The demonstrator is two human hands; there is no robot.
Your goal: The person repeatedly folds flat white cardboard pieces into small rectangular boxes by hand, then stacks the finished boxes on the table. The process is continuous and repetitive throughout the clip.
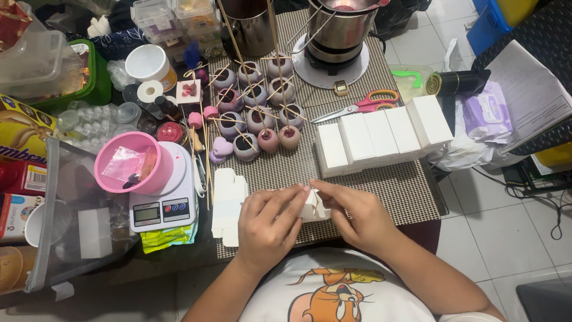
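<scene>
My left hand (266, 223) and my right hand (356, 216) meet near the front edge of the table, and both grip a small white cardboard box (314, 209) that is partly folded. The fingers hide most of it. Just left of my left hand lies a stack of flat white box blanks (228, 203). Behind my hands stands a row of several finished white boxes (381, 137). Further back sits a cluster of small round jars (256, 113) filled with pink and dark wax, with thin wooden sticks laid across them.
A white digital scale (164, 206) carries a pink bowl (128, 162) at the left. Red-handled scissors (363, 105) lie beside a metal pot (339, 30) on a round base. Containers, packets and a clear pouch crowd the left side. Tiled floor lies to the right.
</scene>
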